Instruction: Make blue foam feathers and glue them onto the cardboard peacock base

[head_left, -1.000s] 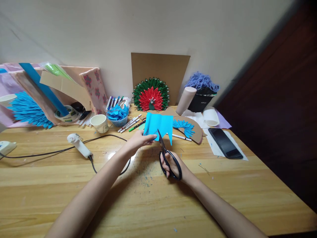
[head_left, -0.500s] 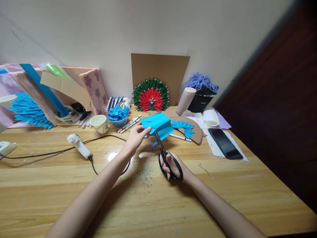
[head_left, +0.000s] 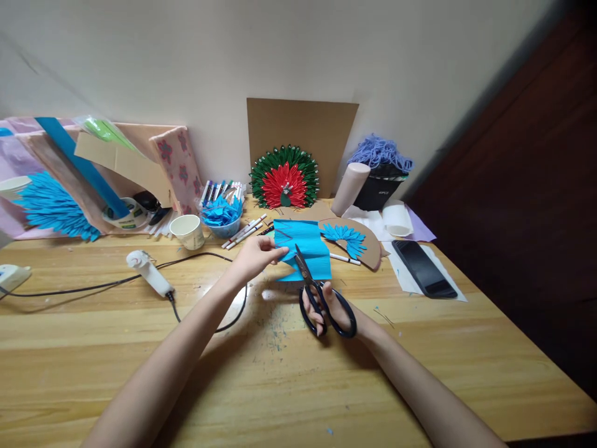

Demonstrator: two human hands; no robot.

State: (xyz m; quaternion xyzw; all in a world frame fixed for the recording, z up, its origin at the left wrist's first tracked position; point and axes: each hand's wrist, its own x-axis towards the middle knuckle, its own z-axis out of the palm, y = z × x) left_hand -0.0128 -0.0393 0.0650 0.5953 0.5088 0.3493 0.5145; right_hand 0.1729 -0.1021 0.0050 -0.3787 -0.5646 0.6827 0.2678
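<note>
Head view: left hand (head_left: 254, 256) pinches blue paper (head_left: 302, 247); right hand (head_left: 332, 311) grips scissors (head_left: 321, 295), blades at paper's lower edge.

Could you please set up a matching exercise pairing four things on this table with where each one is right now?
Things:
1. blue paper
2. scissors
3. phone
4. paper cup

Places:
A. lying flat on white sheets at the right of the table
B. in the right hand
C. pinched at its left edge by the left hand
D. standing left of the bowl of blue bits

Pairs: 1-C, 2-B, 3-A, 4-D
</note>
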